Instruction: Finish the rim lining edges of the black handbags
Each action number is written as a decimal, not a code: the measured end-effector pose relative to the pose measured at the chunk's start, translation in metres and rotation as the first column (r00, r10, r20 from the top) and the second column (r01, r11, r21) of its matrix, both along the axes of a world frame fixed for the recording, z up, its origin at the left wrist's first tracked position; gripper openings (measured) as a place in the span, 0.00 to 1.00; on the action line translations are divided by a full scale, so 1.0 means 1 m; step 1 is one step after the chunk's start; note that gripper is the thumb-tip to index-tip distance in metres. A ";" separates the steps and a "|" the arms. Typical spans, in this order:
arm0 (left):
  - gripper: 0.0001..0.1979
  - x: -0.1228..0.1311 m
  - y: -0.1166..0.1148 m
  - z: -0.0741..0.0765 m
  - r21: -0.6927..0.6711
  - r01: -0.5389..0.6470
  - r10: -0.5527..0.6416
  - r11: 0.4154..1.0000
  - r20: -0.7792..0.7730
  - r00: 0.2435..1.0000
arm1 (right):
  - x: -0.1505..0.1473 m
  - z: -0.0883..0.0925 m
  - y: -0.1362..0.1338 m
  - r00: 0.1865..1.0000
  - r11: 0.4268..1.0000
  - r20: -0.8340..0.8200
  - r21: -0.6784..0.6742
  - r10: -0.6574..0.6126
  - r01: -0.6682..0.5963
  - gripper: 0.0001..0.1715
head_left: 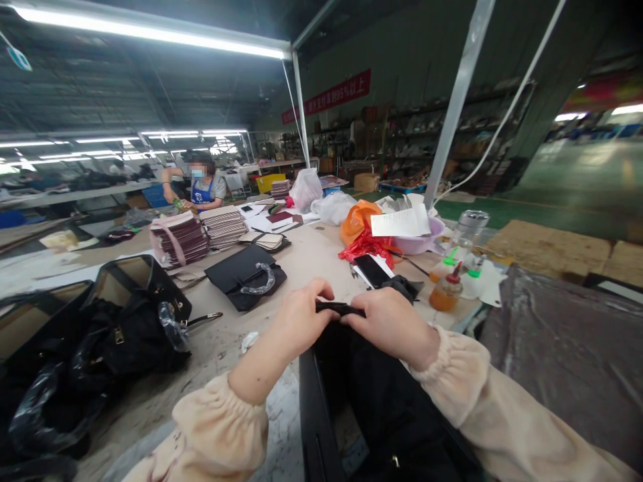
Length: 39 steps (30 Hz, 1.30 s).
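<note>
A black handbag (402,402) stands before me, its top gaping toward me. My left hand (301,316) pinches the bag's far upper edge between thumb and fingers. Close beside it, my right hand (389,320) grips the same black edge from the right. A short dark strip of that edge shows between both hands. Most of the bag's right side is hidden by my right forearm. Left of my hands lies a flat black bag (241,274) with a plastic-wrapped handle.
More black bags (135,321) stand at left. Stacks of maroon pieces (181,239) and pale-edged pieces (226,226) sit behind. A phone (372,271), an orange bag (359,221), a purple basin (414,242) and a glue bottle (446,291) are at right. A co-worker (201,187) works beyond.
</note>
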<state>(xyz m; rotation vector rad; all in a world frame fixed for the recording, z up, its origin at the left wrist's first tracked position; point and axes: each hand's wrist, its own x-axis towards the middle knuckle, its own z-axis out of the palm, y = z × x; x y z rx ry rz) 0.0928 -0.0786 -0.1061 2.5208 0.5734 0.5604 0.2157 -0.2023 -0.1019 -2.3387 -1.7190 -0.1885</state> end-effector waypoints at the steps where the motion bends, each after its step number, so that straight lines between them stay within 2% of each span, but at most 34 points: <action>1: 0.10 0.000 0.000 -0.001 0.011 0.018 -0.018 1.000 0.037 0.999 | 0.001 0.000 0.000 1.000 1.000 -0.010 -0.005 0.003 -0.003 0.16; 6: 0.07 0.000 0.000 -0.002 0.125 0.146 -0.158 0.981 0.095 0.983 | 0.001 0.000 0.000 0.997 1.000 -0.075 -0.014 0.013 -0.014 0.16; 14: 0.09 0.001 0.000 -0.002 0.202 0.176 -0.190 0.963 0.053 0.980 | -0.002 0.001 -0.001 0.998 1.000 -0.062 -0.027 0.002 -0.004 0.15; 20: 0.09 0.001 0.001 -0.003 0.187 0.258 -0.273 0.948 0.062 0.960 | -0.005 -0.001 -0.002 1.000 1.000 -0.006 -0.017 -0.009 0.009 0.14; 32: 0.06 0.000 0.006 -0.003 0.157 0.156 -0.164 0.975 0.038 0.986 | -0.010 0.002 0.003 1.000 0.999 -0.002 -0.019 0.029 -0.029 0.18; 39: 0.06 0.000 0.006 -0.002 0.140 0.144 -0.150 0.980 0.037 0.988 | -0.011 0.001 0.004 1.000 0.999 -0.002 -0.037 0.031 -0.031 0.19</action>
